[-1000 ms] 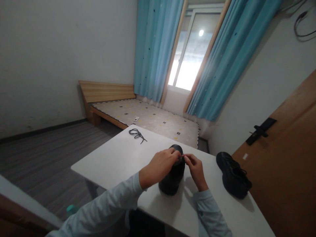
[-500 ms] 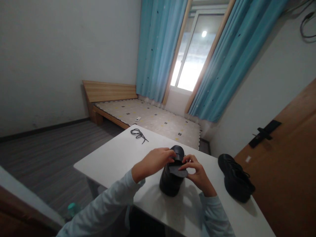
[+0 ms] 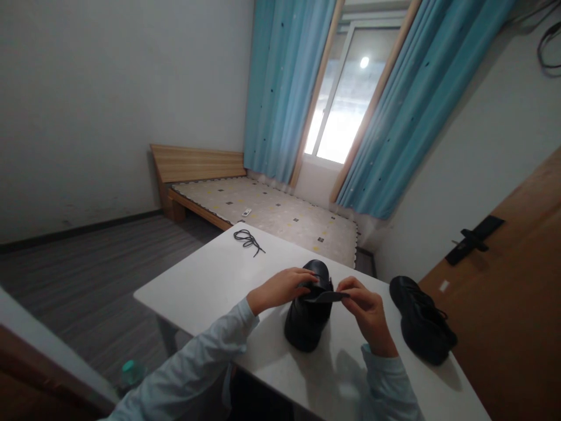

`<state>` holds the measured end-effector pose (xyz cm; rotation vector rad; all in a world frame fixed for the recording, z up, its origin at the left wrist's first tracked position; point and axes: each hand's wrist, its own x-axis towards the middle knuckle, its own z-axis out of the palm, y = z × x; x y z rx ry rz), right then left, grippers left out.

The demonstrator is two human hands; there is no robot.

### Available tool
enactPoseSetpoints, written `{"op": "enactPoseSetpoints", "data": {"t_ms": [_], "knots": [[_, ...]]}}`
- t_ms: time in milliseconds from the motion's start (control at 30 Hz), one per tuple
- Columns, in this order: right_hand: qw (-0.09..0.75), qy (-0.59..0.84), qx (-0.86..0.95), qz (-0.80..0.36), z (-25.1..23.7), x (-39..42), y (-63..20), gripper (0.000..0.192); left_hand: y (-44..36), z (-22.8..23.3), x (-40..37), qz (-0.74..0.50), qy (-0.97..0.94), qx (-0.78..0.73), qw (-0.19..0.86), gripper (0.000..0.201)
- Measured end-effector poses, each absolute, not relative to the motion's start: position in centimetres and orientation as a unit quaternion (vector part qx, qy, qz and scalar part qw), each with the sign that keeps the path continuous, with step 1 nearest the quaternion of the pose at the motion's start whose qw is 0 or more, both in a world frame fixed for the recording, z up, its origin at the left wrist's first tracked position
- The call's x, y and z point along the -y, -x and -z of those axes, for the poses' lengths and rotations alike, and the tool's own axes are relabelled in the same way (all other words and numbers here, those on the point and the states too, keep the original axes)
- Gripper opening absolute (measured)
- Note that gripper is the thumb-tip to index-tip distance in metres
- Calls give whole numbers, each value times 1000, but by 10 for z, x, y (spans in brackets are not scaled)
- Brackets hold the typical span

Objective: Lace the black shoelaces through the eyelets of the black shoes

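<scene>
Centrally, the left hand (image 3: 280, 287) is bracing the black shoe (image 3: 309, 313) while the right hand (image 3: 367, 310) is pinching the insole (image 3: 326, 296), which is lying crosswise over the shoe opening.

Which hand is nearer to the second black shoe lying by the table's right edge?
Right. The right hand pinches a dark flap just left of that second shoe, apart from it; the left hand rests on the middle shoe, farther away.
</scene>
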<state>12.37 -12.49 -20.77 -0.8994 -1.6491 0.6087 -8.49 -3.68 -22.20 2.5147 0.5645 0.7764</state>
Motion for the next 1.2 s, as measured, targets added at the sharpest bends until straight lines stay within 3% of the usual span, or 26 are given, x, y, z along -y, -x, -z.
{"op": "enactPoseSetpoints", "data": {"t_ms": [100, 200, 433, 600, 833, 933, 1033, 1200], "knots": [[598, 385, 661, -239, 210, 123, -128, 7, 87, 215, 41, -317, -883, -269, 219, 23], [640, 380, 625, -233, 212, 122, -130, 8, 88, 208, 47, -309, -858, -331, 243, 40], [687, 342, 598, -232, 204, 128, -130, 7, 90, 197, 67, -178, -788, -333, 487, 66], [695, 308, 590, -270, 199, 134, -135, 2, 96, 190, 73, -155, -751, -319, 557, 68], [668, 273, 618, -313, 186, 151, -144, 11, 98, 184, 89, -160, -734, -280, 598, 68], [648, 272, 632, -327, 187, 153, -154, 27, 98, 178, 97, -175, -721, -275, 612, 68], [607, 244, 691, -307, 194, 149, -169, 56, 98, 177, 104, -193, -714, -268, 618, 64], [479, 112, 808, -323, 205, 148, -183, 56, 94, 187, 109, -203, -699, -275, 628, 64]]}}
